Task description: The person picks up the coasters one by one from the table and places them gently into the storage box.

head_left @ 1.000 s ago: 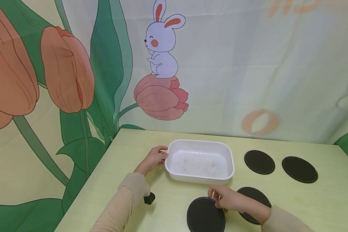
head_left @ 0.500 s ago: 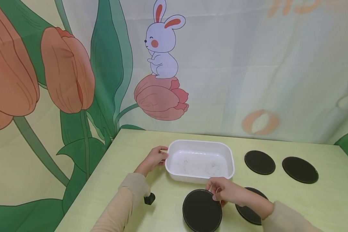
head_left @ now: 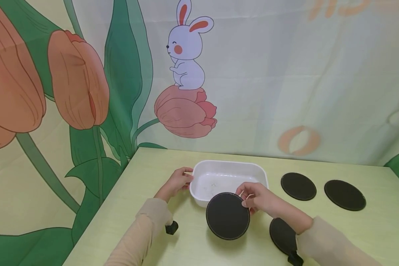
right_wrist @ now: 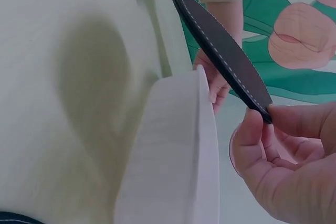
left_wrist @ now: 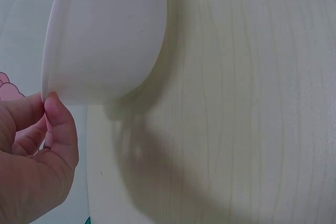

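Note:
My right hand (head_left: 259, 197) pinches the edge of a round black coaster (head_left: 227, 216) with light stitching round its rim. That coaster hangs above the table, in front of the white basin (head_left: 199, 197), and hides part of its near wall. In the right wrist view, thumb and fingers meet on the coaster (right_wrist: 226, 51) at its edge. My left hand (head_left: 177, 181) pinches the rim at the basin's left end; the left wrist view shows the thumb and a finger on the rim of the basin (left_wrist: 105, 40). The basin holds no visible object.
Two more black coasters, one nearer (head_left: 298, 186) and one farther right (head_left: 344, 195), lie right of the basin. Another coaster (head_left: 282, 236) lies partly under my right forearm. A printed curtain (head_left: 252, 74) hangs behind the pale wooden table (head_left: 186, 244).
My right hand has raised the coaster from the table and carried it forward toward the basin. The left hand stays at the basin's left end.

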`<state>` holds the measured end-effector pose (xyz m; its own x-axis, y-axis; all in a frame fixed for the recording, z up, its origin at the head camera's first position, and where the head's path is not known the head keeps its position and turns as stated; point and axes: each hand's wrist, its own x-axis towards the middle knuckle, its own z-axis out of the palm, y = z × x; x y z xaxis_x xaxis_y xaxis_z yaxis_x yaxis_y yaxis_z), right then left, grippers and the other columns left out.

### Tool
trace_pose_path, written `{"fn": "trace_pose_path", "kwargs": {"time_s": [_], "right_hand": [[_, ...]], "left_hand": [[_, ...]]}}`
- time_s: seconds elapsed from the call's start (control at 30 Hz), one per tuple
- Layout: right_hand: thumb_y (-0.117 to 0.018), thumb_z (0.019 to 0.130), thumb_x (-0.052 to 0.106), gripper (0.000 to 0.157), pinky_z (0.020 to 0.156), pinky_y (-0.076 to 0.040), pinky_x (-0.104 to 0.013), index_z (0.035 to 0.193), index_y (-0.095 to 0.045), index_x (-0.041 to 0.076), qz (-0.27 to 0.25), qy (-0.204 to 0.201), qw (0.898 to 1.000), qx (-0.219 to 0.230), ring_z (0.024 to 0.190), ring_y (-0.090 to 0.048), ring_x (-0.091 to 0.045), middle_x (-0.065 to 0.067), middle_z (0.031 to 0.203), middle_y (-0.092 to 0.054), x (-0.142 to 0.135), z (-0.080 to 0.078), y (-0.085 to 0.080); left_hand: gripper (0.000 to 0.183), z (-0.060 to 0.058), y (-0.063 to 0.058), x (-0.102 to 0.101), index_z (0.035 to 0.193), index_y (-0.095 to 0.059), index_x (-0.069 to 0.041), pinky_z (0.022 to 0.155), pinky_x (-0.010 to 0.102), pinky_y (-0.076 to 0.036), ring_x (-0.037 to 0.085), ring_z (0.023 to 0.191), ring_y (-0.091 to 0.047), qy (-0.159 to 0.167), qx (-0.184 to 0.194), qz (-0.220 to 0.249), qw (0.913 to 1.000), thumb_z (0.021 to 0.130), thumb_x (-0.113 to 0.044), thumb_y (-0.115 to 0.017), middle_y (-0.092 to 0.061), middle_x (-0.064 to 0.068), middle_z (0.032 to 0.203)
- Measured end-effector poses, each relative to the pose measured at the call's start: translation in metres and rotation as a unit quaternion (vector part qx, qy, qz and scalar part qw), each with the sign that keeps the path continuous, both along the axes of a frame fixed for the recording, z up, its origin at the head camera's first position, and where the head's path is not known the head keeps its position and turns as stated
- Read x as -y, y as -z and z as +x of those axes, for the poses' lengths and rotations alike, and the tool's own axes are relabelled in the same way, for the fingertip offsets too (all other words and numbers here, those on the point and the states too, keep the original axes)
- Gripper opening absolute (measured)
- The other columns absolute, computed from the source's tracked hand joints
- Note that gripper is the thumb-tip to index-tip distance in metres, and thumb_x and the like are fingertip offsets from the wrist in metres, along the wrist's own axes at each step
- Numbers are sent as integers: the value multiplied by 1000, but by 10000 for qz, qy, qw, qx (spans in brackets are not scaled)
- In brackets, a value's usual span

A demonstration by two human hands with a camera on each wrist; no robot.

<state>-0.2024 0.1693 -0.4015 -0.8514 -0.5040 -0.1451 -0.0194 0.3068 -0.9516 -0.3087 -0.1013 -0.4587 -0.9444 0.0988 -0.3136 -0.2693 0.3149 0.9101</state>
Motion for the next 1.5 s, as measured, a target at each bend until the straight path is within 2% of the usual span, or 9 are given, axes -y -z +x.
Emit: {"fn": "trace_pose_path", "kwargs": {"time_s": [0.43, 0.7, 0.83, 1.13, 1.5], "right_hand": [[-50, 79, -7, 29, 53, -47, -26, 107, -43, -8, -587, 1031, 9924, 313, 61, -48, -12, -2, 76, -45, 2, -28, -3], [-50, 80, -7, 23, 53, -48, -25, 103, -46, -1, -1079, 1747, 9760, 729, 57, -52, -11, 0, 74, -48, 4, -48, 9], [-49, 80, -7, 25, 53, -48, -23, 105, -45, -1, -1241, 1981, 9683, 883, 57, -54, -10, 0, 74, -49, 6, -56, 17], [-47, 77, -10, 30, 46, -45, -20, 107, -42, -6, -1128, 2521, 9556, 1028, 51, -53, -8, 2, 63, -51, 13, -72, 37], [-47, 77, -12, 32, 45, -44, -20, 107, -39, -7, -934, 2813, 9462, 1297, 48, -49, -8, 1, 58, -47, 17, -81, 61]], "left_hand": [[33, 1, 0, 0, 120, -47, -5, 55, 20, -45, 14, 72, -55, -29, -55, 63, 10000, 87, -4, -52, -56, 11, 96], [34, 1, -1, -1, 120, -48, -7, 56, 21, -46, 14, 74, -54, -34, -12, -32, 10000, 87, -4, -51, -55, 11, 97], [34, 0, -1, -2, 120, -48, -8, 56, 21, -47, 14, 74, -54, -59, 4, -69, 10000, 87, -5, -52, -55, 10, 95], [34, -3, 0, -2, 120, -47, -6, 55, 21, -46, 15, 73, -54, -48, 7, -31, 10000, 86, -3, -52, -55, 11, 96], [35, -1, 0, -1, 121, -47, -6, 55, 20, -47, 16, 73, -53, -68, 27, -26, 10000, 86, -4, -53, -54, 11, 95]]}}
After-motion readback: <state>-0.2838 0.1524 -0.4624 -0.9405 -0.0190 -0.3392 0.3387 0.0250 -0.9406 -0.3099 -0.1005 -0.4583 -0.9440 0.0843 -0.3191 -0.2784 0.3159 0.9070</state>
